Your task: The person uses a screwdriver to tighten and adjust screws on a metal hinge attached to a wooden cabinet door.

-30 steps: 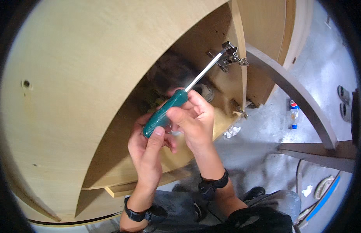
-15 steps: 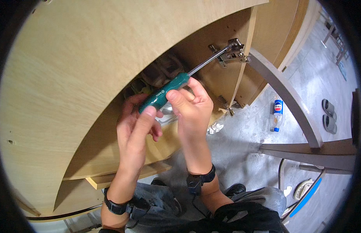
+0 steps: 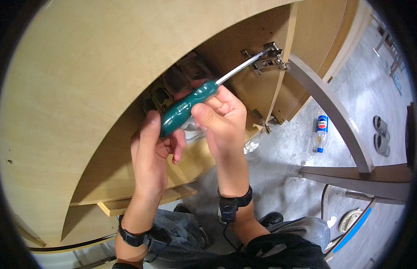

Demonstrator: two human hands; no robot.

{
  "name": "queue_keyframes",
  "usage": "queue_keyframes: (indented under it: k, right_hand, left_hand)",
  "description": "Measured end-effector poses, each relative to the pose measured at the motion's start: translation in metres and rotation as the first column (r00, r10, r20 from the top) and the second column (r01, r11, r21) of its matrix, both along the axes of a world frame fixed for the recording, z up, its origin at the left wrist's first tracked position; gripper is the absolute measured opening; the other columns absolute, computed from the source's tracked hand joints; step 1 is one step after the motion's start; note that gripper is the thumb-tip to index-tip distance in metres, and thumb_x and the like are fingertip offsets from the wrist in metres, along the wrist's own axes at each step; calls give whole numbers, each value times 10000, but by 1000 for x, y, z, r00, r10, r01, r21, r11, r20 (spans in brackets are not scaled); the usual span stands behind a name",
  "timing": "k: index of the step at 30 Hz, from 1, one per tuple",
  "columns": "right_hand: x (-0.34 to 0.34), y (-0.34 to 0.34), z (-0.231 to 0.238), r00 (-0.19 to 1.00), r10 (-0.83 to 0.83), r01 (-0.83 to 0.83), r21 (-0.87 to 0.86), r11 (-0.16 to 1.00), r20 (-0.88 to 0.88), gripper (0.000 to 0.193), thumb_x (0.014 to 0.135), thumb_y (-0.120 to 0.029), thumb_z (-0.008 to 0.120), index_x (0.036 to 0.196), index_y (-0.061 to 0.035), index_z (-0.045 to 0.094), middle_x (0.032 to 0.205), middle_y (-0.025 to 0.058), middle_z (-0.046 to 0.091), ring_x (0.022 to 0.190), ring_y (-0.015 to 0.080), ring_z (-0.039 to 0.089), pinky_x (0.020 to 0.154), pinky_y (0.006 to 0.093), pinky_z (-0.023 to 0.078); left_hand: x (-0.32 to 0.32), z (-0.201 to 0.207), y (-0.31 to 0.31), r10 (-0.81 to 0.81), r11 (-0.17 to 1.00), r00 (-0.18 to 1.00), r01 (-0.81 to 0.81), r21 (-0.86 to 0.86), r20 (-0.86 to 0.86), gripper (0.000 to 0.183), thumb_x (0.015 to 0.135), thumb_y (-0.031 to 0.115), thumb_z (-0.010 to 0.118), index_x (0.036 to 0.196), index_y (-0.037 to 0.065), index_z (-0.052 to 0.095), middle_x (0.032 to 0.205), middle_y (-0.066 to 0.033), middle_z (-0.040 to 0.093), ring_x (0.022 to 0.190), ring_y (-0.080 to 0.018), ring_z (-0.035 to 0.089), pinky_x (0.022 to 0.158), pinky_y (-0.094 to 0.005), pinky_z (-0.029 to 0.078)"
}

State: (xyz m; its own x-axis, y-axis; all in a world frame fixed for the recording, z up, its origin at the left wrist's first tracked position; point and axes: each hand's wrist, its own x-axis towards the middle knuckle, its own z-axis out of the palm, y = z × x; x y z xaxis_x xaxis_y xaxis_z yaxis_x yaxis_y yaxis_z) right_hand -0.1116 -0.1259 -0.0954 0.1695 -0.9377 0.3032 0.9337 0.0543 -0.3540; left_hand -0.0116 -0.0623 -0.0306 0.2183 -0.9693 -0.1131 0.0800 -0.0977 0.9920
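Note:
A screwdriver with a dark green handle (image 3: 184,107) points up and to the right. Its metal shaft (image 3: 242,69) reaches a metal cabinet hinge (image 3: 267,62) on the inner side panel, where the tip meets the fitting. My right hand (image 3: 224,121) pinches the front of the handle near the shaft, thumb on the near side. Around the handle's rear end curls my left hand (image 3: 150,148), its thumb along the end and its fingers bent below; part of the grip is hidden behind the handle.
A large wooden panel (image 3: 96,80) fills the left side. A second hinge (image 3: 262,120) sits lower on the side panel. On the grey floor are a plastic bottle (image 3: 321,132), slippers (image 3: 381,136) and crumpled paper (image 3: 250,147). A curved grey bar (image 3: 336,110) stands at right.
My left thumb has shifted from the top of the handle to its left edge. The handle looks turned about its axis, while the tip stays at the hinge.

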Motion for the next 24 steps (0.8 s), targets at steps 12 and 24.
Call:
queue_keyframes:
  k: [12, 24]
  right_hand:
    - [2, 1, 6, 995, 12, -15, 31, 999, 100, 343, 795, -21, 628, 1108, 54, 508, 981, 153, 634, 659, 86, 543, 583, 191, 448]
    - [8, 0, 6, 977, -129, 153, 136, 979, -167, 236, 731, -53, 747, 857, -2, 554, 701, 40, 609, 547, 51, 514, 455, 159, 373]
  left_hand:
    - [1, -1, 3, 65, 997, 977, -54, -61, 204, 364, 942, 371, 464, 927, 14, 529, 600, -18, 473, 475, -88, 402, 432, -224, 287]
    - [0, -6, 0, 45, 990, 994, -30, -140, 100, 340, 925, 273, 471, 1092, -24, 478, 766, -80, 567, 504, -97, 460, 448, -203, 341]
